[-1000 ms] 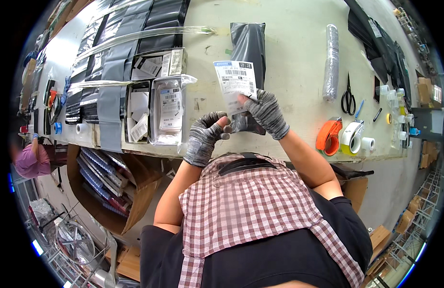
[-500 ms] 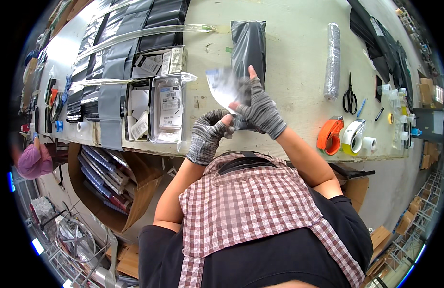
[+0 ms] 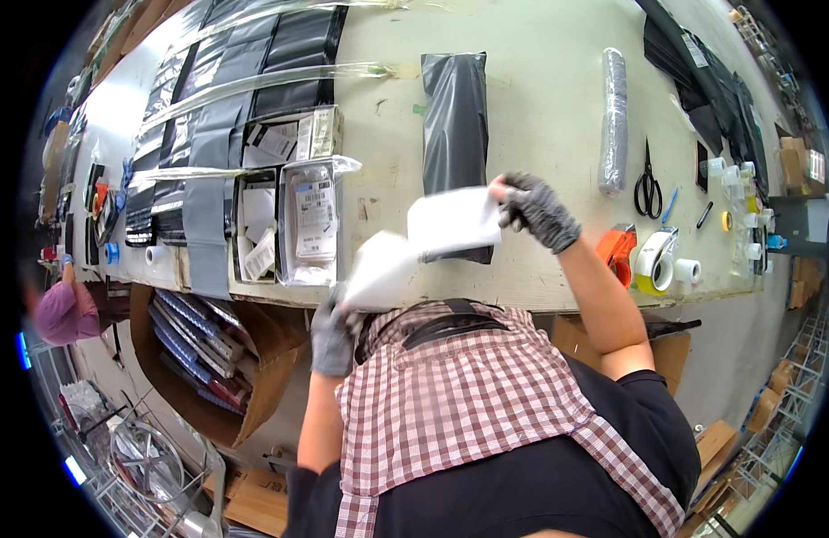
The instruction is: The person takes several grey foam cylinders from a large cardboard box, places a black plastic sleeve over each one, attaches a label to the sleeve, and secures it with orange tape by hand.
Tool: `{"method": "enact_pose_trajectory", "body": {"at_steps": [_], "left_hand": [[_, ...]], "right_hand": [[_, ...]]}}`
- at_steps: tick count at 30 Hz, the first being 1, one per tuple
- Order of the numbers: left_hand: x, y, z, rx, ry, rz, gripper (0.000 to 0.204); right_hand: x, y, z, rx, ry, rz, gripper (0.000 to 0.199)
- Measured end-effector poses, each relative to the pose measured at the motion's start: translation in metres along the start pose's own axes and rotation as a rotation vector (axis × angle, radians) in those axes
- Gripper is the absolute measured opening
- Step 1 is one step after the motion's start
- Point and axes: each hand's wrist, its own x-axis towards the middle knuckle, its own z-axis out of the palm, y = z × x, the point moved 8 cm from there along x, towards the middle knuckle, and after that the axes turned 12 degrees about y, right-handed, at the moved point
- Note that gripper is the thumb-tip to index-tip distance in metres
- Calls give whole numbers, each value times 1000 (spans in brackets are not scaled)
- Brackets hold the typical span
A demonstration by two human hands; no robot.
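My right hand (image 3: pixel 540 212), in a grey knitted fingerless glove, pinches the right edge of a white paper label (image 3: pixel 452 221). The label lies over the lower part of a long black plastic mailing bag (image 3: pixel 456 117) on the table. Down by the apron, my left hand (image 3: pixel 332 337), gloved alike, grips a second white sheet (image 3: pixel 379 269), blurred by motion. The two sheets come together near the bag's left edge; whether they are still joined I cannot tell. The printed side of neither sheet shows.
Left of the bag stand boxes of printed labels (image 3: pixel 314 220) and strapped-down black mailing bags (image 3: pixel 222 117). To the right lie a wrapped roll (image 3: pixel 615 121), black scissors (image 3: pixel 648 188), an orange tape dispenser (image 3: pixel 619 253) and a white one (image 3: pixel 657 260). An open carton (image 3: pixel 269 368) sits below the table edge.
My hands have drawn apart, the left down toward the apron, the right outward and slightly down. One white sheet with print between them now shows as two white pieces.
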Motion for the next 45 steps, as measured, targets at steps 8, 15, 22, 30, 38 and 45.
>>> {"method": "enact_pose_trajectory", "body": {"at_steps": [8, 15, 22, 30, 38, 45], "left_hand": [[-65, -67, -219, 2031, -173, -323, 35], [-16, 57, 254, 1415, -113, 1359, 47], [113, -5, 305, 1450, -5, 1269, 70], [11, -46, 185, 1654, 16, 981, 94], [-61, -24, 177, 332, -441, 288, 74], [-77, -47, 107, 178, -388, -106, 33]], "right_hand": [[19, -72, -6, -639, 266, -1179, 11], [42, -21, 8, -896, 94, -1182, 37], [-14, 30, -14, -1223, 287, -956, 25], [-123, 87, -182, -1530, 852, 98, 52], [-174, 47, -50, -407, -63, -731, 31], [-186, 48, 37, -564, -455, -955, 31]]}}
